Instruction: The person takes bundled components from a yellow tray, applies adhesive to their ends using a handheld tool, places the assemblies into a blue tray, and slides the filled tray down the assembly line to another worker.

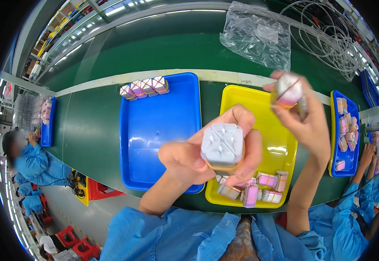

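Observation:
My left hand (185, 161) is closed around a small square block (223, 143). Its pale grey end with rounded corners and small raised marks faces up, and a yellowish edge shows below. My right hand (309, 117), raised over the far right corner of the yellow tray (259, 98), grips a second block (289, 90), white and pink and smeared by motion. Several pink-and-white blocks (250, 195) lie loosely at the near end of the yellow tray, partly behind my left hand. In the blue tray (154, 130) to its left, a row of similar blocks (145, 87) lines the far left corner.
Another blue tray (335, 167) with jumbled blocks stands at the right, beside a co-worker's hands (365, 154). Farther back lie a clear plastic bag (257, 35) and coiled pale cable (328, 43). At the left, a co-worker (37, 154) sits near a small blue tray (48, 130).

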Action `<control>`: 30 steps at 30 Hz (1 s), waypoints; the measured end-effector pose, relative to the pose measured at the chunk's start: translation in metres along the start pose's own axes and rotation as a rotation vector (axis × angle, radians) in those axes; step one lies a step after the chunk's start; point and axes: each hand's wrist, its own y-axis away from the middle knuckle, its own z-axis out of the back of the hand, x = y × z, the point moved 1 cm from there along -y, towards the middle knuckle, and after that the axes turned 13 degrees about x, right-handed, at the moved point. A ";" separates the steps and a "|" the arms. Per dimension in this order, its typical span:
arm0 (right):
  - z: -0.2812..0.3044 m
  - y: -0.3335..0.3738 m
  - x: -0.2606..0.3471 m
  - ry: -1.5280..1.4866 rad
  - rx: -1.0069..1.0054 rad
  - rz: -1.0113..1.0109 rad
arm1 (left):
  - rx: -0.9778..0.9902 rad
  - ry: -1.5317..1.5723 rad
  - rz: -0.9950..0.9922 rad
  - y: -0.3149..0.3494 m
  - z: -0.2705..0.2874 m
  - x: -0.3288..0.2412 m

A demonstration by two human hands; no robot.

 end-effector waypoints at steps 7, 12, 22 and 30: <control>-0.012 0.007 0.014 -0.108 -0.165 0.071 | 0.070 -0.310 -0.096 0.000 -0.004 -0.008; -0.006 0.011 0.010 -0.006 -0.098 0.115 | -0.297 -0.718 0.006 -0.002 -0.035 -0.011; -0.006 0.007 0.019 -0.091 -0.028 0.079 | -0.172 -0.910 0.168 0.004 -0.037 -0.028; 0.007 0.008 0.011 -0.088 0.070 0.281 | -0.342 -2.204 0.935 0.009 -0.008 -0.110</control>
